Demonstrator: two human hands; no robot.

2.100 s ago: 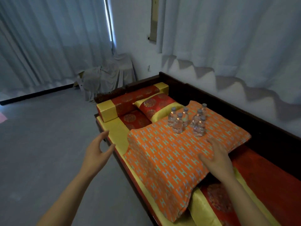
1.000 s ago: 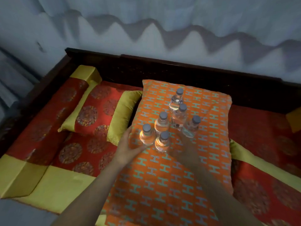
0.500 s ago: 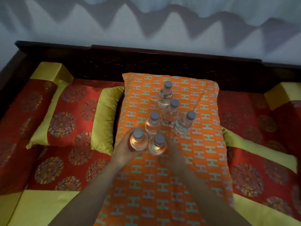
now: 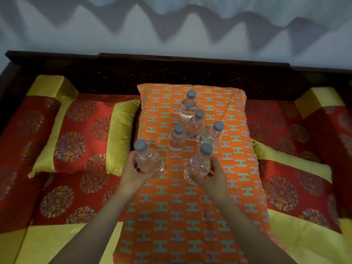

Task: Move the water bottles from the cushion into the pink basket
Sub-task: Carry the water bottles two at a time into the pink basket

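Observation:
An orange cushion [image 4: 190, 216] with a teal H pattern lies on the bench. My left hand [image 4: 133, 174] grips a clear water bottle [image 4: 147, 161] with a grey cap, lifted off the cushion's left part. My right hand [image 4: 211, 174] grips a second bottle [image 4: 198, 164] beside it. Several more bottles stand upright further back on the cushion, the nearest one [image 4: 177, 140] between my hands and the farthest one [image 4: 188, 105] near the back. No pink basket is in view.
A red and gold pillow [image 4: 80, 138] lies left of the cushion. Red bolsters with yellow ends sit at the far left [image 4: 28, 119] and far right [image 4: 327, 115]. A dark wooden backrest [image 4: 171, 71] runs behind, against a pale wall.
Both hands reached the bottle group, closed round the two nearest bottles and have pulled them up and apart from the rest. The view swung from the room onto the cushion.

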